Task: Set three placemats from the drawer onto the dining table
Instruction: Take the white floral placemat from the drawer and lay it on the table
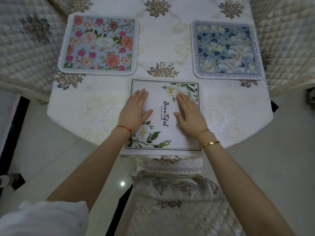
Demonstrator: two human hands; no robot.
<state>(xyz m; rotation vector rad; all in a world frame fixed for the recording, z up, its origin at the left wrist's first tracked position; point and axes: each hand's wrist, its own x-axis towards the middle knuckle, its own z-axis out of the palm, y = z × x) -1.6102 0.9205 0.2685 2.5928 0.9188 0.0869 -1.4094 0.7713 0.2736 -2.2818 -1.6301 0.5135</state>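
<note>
Your white placemat (163, 114), the one printed "Beautiful" with white blossoms and green leaves at two corners inside a thin dark border, lies flat at the near edge of the dining table (71, 106), at 6 o'clock on the tabletop. Both of your hands lie on it, palms down. Your left hand (136, 111) rests flat on the mat's left half, fingers straight and held together, thumb spread toward the lettering; a red string circles that wrist. Your right hand (190, 112) rests flat on the right half in the same way, fingers straight and close, tips touching the printed blossom at the mat's far right corner; gold bracelets sit on that wrist. Neither hand curls around anything.

At 10 o'clock from this mat lies the pink floral placemat (98, 44), pale blue with red and peach roses, flat and well apart from it. At 2 o'clock lies the blue floral placemat (227, 50), bordered with lines of text, also flat and apart. An embroidered cream tablecloth (162, 40) covers the table. Quilted chair covers (25, 48) flank the table at 9 and 3 o'clock, and another covered chair (179, 201) stands at 6 o'clock, just below the table's edge.
</note>
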